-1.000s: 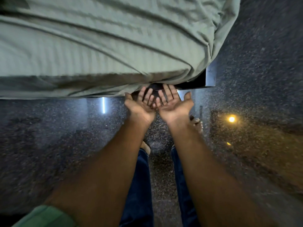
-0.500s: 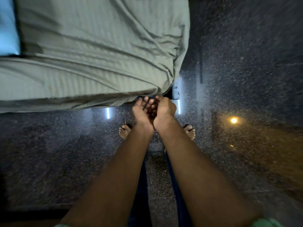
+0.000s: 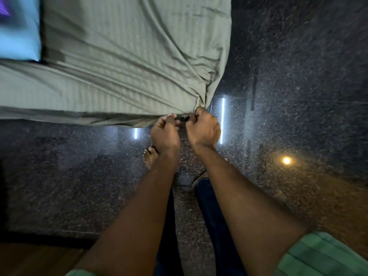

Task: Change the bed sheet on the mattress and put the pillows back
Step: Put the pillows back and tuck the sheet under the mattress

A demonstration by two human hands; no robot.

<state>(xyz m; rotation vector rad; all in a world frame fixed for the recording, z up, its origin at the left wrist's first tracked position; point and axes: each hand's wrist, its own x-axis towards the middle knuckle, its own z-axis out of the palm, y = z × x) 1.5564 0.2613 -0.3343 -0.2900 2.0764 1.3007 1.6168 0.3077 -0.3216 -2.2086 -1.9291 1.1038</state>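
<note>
Both hands, open-palmed a second ago, now grip: left hand (image 3: pixel 164 134) and right hand (image 3: pixel 203 128) pinch the green sheet (image 3: pixel 123 62) at the mattress's near right corner, likely tucking it.

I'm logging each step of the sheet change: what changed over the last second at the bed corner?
A second ago both hands were open, palms up, under the mattress edge. Now the left hand and right hand have turned over and closed, gripping the hem of the sheet at the corner. The view has shifted, so the corner sits further left in frame. The sheet still covers the mattress; the person still stands on the floor.
</note>
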